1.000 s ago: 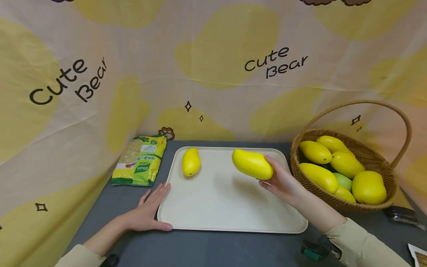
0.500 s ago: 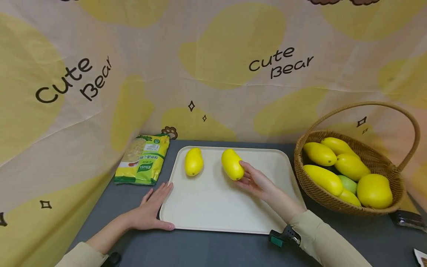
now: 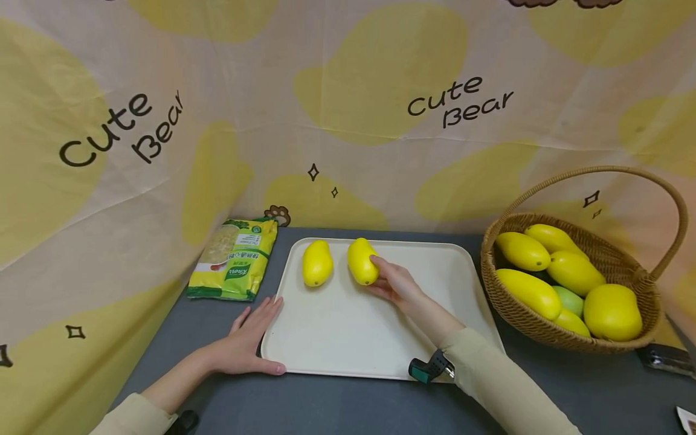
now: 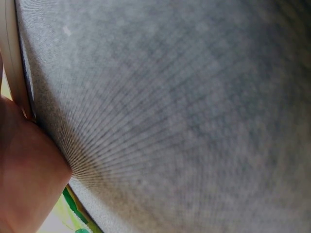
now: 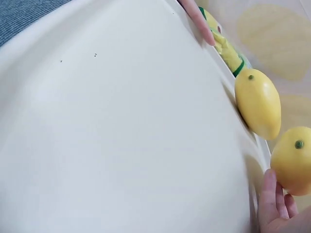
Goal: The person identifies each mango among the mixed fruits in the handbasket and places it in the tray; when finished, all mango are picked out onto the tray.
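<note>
A yellow mango is held by my right hand over the back middle of the cream tray. My thumb and fingers grip its near right side; whether it touches the tray is hard to tell. A second mango lies on the tray just to its left, a small gap between them. In the right wrist view the held mango shows its green stem end above my fingers. My left hand rests along the tray's left edge, fingers straight and thumb at the near left corner.
At the right stands a wicker basket with a tall handle, holding several yellow mangoes and one green fruit. A yellow-green Knorr packet lies left of the tray. A patterned cloth hangs behind the grey table.
My right hand has carried the mango leftward across the tray, turning it from sideways to lengthwise beside the other mango. My left hand has stayed at the tray's edge.
</note>
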A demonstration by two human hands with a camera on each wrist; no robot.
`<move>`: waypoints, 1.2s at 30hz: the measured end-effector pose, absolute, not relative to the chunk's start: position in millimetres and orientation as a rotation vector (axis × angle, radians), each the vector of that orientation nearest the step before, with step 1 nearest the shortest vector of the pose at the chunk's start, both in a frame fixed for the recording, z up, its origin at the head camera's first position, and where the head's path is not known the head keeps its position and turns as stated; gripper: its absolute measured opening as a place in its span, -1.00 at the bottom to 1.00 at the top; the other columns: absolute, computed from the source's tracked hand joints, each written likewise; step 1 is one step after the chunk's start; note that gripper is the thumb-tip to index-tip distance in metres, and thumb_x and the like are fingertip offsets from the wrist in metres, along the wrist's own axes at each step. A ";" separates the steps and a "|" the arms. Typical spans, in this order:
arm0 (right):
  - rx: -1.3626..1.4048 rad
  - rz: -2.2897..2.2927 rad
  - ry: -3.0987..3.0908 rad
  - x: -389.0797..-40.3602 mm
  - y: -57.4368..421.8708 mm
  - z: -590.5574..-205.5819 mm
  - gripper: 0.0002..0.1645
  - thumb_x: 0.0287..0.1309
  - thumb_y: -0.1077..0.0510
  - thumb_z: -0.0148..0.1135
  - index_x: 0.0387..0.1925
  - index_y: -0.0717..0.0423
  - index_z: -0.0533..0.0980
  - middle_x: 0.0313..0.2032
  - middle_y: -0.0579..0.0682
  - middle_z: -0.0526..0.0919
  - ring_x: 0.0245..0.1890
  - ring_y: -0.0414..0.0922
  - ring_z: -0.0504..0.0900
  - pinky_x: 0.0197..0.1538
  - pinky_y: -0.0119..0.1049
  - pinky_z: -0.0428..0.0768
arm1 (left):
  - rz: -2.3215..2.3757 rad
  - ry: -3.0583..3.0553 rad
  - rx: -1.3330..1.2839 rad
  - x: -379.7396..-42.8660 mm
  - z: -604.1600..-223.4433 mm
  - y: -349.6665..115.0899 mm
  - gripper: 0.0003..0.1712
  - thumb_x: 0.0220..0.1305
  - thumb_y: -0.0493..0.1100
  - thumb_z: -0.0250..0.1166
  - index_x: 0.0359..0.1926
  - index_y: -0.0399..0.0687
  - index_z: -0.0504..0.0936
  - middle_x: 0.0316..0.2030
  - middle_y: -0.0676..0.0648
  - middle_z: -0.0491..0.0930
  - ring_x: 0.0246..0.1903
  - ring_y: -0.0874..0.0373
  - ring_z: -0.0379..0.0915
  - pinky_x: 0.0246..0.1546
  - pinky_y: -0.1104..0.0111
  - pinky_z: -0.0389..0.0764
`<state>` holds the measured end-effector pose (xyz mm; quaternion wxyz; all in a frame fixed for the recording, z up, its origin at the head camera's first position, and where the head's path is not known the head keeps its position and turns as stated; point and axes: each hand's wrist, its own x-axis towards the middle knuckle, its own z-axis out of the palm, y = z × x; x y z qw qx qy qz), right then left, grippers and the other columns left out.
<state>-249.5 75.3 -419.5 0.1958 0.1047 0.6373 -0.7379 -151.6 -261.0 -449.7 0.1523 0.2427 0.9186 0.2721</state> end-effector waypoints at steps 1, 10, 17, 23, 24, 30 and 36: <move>0.301 -2.047 1.824 -250.1 73.5 -420.0 -0.22 0.28 -0.15 0.20 0.26 0.35 0.30 -0.13 0.14 0.56 -0.36 -0.15 0.61 -0.14 -0.34 0.64 | 0.781 2.635 0.696 -151.6 -450.1 -261.0 0.38 0.00 0.37 0.39 0.54 -0.16 -0.23 0.52 -0.23 -0.23 0.48 -0.18 -0.47 0.27 -0.22 -0.45; 0.374 -1.937 2.006 -254.2 62.7 -421.0 -0.19 0.19 -0.21 0.27 0.24 0.27 0.34 -0.30 0.07 0.53 -0.56 -0.21 0.53 -0.42 -0.46 0.59 | 0.788 2.635 0.699 -151.9 -450.1 -261.5 0.38 0.01 0.37 0.39 0.54 -0.16 -0.23 0.52 -0.23 -0.23 0.48 -0.18 -0.47 0.27 -0.21 -0.46; 0.351 -1.892 2.033 -254.8 63.5 -420.7 -0.17 0.21 -0.21 0.27 0.28 0.25 0.30 -0.15 0.14 0.52 -0.50 -0.19 0.57 -0.35 -0.42 0.63 | 0.776 2.638 0.696 -151.2 -449.0 -261.3 0.38 0.00 0.39 0.38 0.54 -0.16 -0.22 0.52 -0.23 -0.23 0.48 -0.18 -0.46 0.28 -0.21 -0.46; 0.337 -1.798 2.092 -254.4 65.7 -419.5 -0.19 0.20 -0.25 0.27 0.26 0.20 0.32 -0.11 0.14 0.53 -0.43 -0.15 0.59 -0.30 -0.42 0.63 | 0.775 2.638 0.692 -150.5 -448.4 -260.9 0.38 0.00 0.38 0.38 0.54 -0.16 -0.23 0.52 -0.23 -0.23 0.48 -0.18 -0.47 0.28 -0.21 -0.47; 0.333 -1.788 2.101 -254.5 65.7 -419.9 -0.20 0.20 -0.25 0.26 0.25 0.19 0.33 -0.10 0.14 0.53 -0.42 -0.15 0.59 -0.30 -0.43 0.63 | 0.775 2.639 0.691 -150.5 -448.4 -260.9 0.38 0.00 0.38 0.39 0.54 -0.16 -0.23 0.52 -0.23 -0.23 0.48 -0.18 -0.47 0.28 -0.21 -0.46; 0.310 -1.769 2.111 -255.8 67.2 -422.0 -0.21 0.20 -0.25 0.26 0.25 0.18 0.33 -0.09 0.15 0.53 -0.40 -0.13 0.60 -0.28 -0.42 0.63 | 0.765 2.643 0.684 -151.1 -449.6 -261.3 0.38 0.01 0.38 0.38 0.54 -0.14 -0.24 0.52 -0.22 -0.24 0.48 -0.17 -0.46 0.28 -0.20 -0.46; 0.301 -1.774 2.098 -255.8 69.4 -422.2 -0.20 0.19 -0.25 0.27 0.25 0.18 0.33 -0.08 0.15 0.53 -0.40 -0.13 0.60 -0.26 -0.41 0.63 | 0.777 2.640 0.688 -151.0 -449.6 -261.5 0.38 0.01 0.37 0.39 0.54 -0.14 -0.24 0.52 -0.22 -0.24 0.48 -0.17 -0.46 0.28 -0.20 -0.46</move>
